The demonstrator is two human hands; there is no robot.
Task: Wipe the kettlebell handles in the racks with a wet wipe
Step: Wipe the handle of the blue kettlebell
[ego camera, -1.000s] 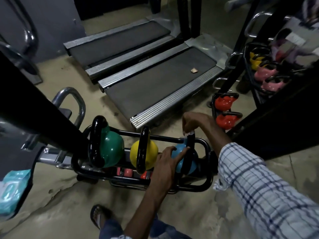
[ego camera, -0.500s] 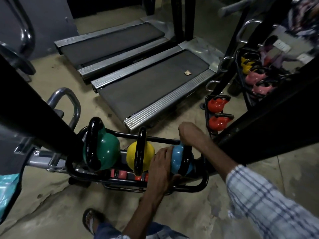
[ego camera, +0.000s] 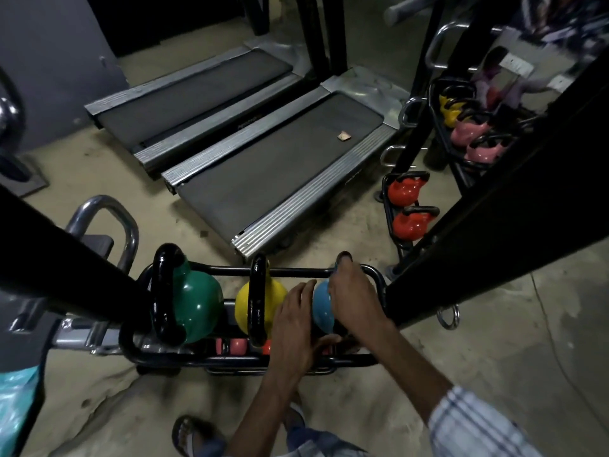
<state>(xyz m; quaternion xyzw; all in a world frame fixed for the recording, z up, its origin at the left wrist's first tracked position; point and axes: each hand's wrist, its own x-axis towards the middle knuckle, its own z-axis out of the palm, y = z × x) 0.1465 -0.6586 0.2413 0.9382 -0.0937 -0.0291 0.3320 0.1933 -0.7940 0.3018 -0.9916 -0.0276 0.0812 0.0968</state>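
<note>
Gripping the blue kettlebell by its handle with the right hand, fingers curled down over the top and hiding nearly all of the black loop. Cannot see the wet wipe under those fingers. Steadying the same bell with the left hand just left of the grip: fingers spread against the rounded side, thumb stretched out underneath, nothing pinched. Sits at the right end of the black rack. Next along to the left of the grip, the yellow kettlebell, then the green kettlebell farthest from it, both with upright black handles. Against a second ago: then pinching only the far top of the handle, white wipe showing and the loop in plain sight; since slid nearer along the loop and closed over it. Left hand kept on the bell throughout. Beyond the grip, two treadmills side by side on the floor. Off to its right and farther away, two red kettlebells in a second rack, pink kettlebells higher behind them. Well to the left and nearer, a teal packet at the frame edge.
</note>
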